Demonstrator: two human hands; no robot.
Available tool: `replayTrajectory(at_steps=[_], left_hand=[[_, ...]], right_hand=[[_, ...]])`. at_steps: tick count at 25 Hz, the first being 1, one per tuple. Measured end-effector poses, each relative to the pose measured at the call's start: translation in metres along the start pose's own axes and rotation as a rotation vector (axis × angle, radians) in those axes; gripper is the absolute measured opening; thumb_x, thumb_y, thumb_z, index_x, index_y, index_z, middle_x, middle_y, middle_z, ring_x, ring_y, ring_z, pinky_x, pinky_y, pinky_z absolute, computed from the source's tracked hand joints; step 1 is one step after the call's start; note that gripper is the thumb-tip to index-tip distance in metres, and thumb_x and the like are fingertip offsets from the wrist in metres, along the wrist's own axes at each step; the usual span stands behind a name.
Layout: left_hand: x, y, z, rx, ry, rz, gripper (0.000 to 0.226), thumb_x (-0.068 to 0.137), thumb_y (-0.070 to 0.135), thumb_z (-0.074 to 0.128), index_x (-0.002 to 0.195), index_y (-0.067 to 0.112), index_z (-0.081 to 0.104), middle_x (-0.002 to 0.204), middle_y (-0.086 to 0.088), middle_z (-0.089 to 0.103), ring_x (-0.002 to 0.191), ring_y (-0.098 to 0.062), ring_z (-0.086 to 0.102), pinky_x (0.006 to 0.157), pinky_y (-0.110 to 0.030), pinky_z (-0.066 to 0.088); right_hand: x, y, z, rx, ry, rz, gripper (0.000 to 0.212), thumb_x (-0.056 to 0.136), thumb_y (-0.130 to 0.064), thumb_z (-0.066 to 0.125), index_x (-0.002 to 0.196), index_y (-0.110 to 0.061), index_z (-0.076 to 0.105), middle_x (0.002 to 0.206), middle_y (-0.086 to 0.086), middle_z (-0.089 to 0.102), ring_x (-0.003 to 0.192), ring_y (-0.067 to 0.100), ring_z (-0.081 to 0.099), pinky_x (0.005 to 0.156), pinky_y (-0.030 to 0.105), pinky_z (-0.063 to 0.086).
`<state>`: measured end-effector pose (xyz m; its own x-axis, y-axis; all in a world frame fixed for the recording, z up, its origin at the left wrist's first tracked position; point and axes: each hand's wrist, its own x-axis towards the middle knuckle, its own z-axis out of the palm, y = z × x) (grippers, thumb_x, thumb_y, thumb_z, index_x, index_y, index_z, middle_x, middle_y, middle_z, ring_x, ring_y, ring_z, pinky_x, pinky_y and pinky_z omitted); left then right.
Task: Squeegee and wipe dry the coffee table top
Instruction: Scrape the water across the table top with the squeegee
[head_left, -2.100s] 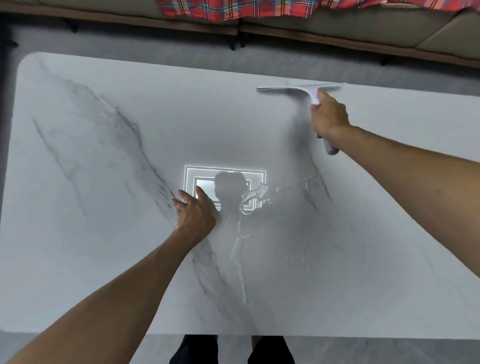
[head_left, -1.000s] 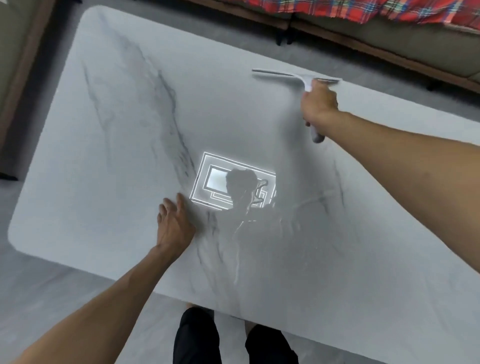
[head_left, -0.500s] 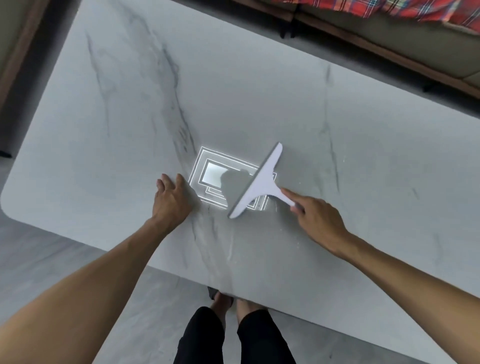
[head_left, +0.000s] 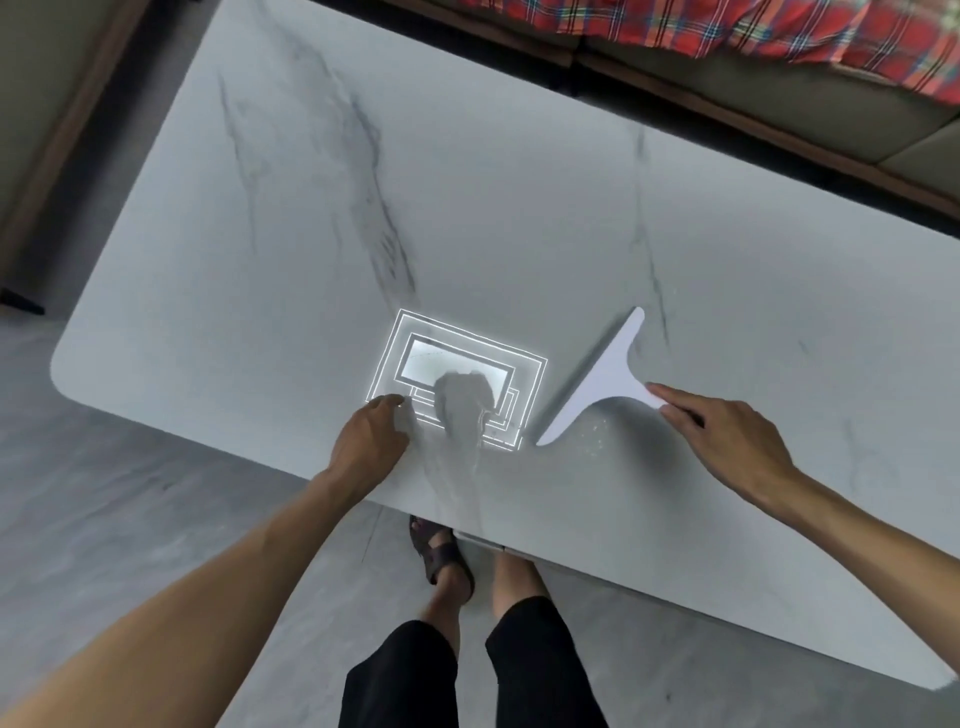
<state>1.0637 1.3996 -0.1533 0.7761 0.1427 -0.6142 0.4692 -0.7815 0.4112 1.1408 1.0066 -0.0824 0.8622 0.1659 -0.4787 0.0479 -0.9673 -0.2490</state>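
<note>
We see a white marble-look tabletop (head_left: 270, 312) with grey veins, viewed from above and sitting at a slant in frame. The white squeegee (head_left: 602, 382) is on the tabletop toward the near edge, just right of a bright rectangular ceiling-light reflection (head_left: 457, 374). Its blade runs diagonally, far end up-right and near end down-left, and the blade edge looks to be touching the surface. The handle points right into the right hand (head_left: 727, 444). The right hand grips that handle with the forefinger laid along the top and the other fingers curled under, and the handle's end is hidden beneath the hand. The left hand (head_left: 369, 447) rests on the tabletop at the lower-left corner of the reflection, fingers loosely bent, grasping nothing. The two hands are well apart, with the reflection and the blade between them. Small water droplets (head_left: 592, 434) sit just on the near side of the blade, and a faint wet streak (head_left: 467, 467) runs from the reflection toward the near edge. Below the near edge we see a grey floor (head_left: 130, 493), black trousers (head_left: 405, 675) and a foot in a dark sandal (head_left: 441, 553). A red plaid blanket (head_left: 727, 31) lies on a sofa (head_left: 779, 98) beyond the far edge.
</note>
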Motion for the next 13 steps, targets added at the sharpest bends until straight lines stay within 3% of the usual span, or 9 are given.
replayTrajectory(at_steps=[4, 8, 13], left_hand=[[-0.015, -0.025, 0.002, -0.067, 0.195, -0.132, 0.051, 0.081, -0.002, 0.051, 0.132, 0.002, 0.051, 0.135, -0.013, 0.053, 0.126, -0.031, 0.047, 0.107, -0.039, 0.039], [-0.025, -0.052, 0.010, -0.101, 0.211, -0.206, 0.059, 0.080, -0.004, 0.051, 0.138, 0.001, 0.042, 0.138, -0.014, 0.048, 0.130, -0.032, 0.042, 0.111, -0.039, 0.033], [-0.020, -0.063, 0.022, -0.083, 0.212, -0.245, 0.060, 0.077, -0.005, 0.052, 0.136, -0.001, 0.040, 0.135, -0.018, 0.045, 0.128, -0.036, 0.042, 0.109, -0.045, 0.036]], right_hand=[[0.005, -0.069, 0.034, -0.037, -0.063, -0.264, 0.039, 0.094, -0.053, 0.037, 0.132, -0.057, 0.042, 0.116, -0.016, 0.068, 0.103, 0.017, 0.064, 0.072, 0.030, 0.046], [0.013, -0.165, 0.109, -0.050, -0.327, -0.543, 0.037, 0.095, -0.053, 0.039, 0.132, -0.059, 0.039, 0.121, -0.010, 0.066, 0.108, 0.020, 0.061, 0.076, 0.033, 0.042], [0.032, -0.209, 0.157, -0.026, -0.323, -0.598, 0.036, 0.097, -0.049, 0.042, 0.133, -0.050, 0.047, 0.123, -0.001, 0.066, 0.106, 0.025, 0.063, 0.081, 0.037, 0.048]])
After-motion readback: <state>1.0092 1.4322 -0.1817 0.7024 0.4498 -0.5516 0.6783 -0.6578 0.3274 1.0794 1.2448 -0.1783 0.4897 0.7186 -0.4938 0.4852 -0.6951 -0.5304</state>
